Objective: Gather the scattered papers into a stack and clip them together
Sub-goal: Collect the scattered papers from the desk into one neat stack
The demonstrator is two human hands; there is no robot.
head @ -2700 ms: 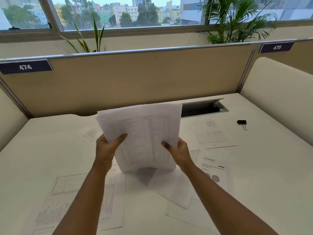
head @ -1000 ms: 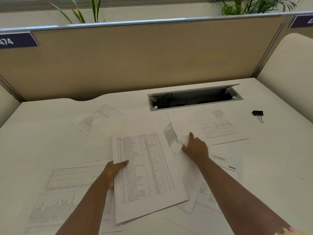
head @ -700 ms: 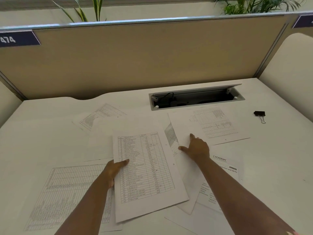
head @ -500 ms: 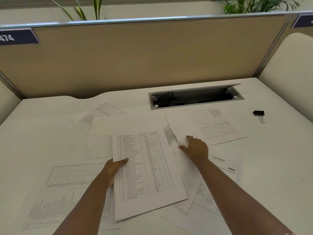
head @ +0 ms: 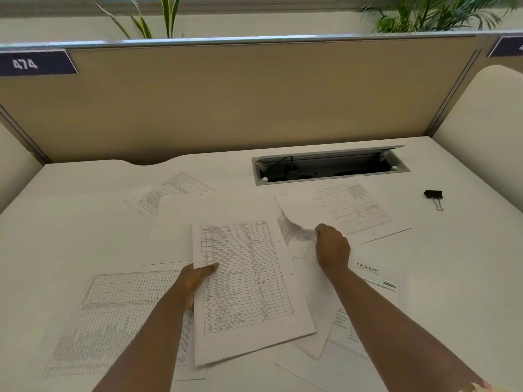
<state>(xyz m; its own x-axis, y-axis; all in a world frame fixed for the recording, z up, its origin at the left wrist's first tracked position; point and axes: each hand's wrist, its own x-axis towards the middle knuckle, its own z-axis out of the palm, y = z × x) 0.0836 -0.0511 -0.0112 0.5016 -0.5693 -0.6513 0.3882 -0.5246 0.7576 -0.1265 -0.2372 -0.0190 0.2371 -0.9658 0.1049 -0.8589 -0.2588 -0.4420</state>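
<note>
My left hand (head: 195, 281) grips the left edge of a thin stack of printed table sheets (head: 249, 290) lying on the white desk (head: 70, 222). My right hand (head: 332, 247) pinches the near left corner of a grid sheet (head: 351, 207), which curls up at that corner. More loose papers lie around: a large table sheet (head: 113, 318) at the near left, one (head: 172, 190) at the far left, and an "ACADEMY" page (head: 376, 281) under my right forearm. A black binder clip (head: 433, 196) rests at the far right.
An open cable tray (head: 328, 168) is sunk into the desk just beyond the grid sheet. A beige partition (head: 240, 94) walls the back, with a "474" label (head: 34, 63). A curved side panel (head: 486, 131) closes the right side.
The raised stack has come down flat onto the desk, still in my left hand. My right hand let go of it, reached to the grid sheet and has now closed on its corner, lifting it.
</note>
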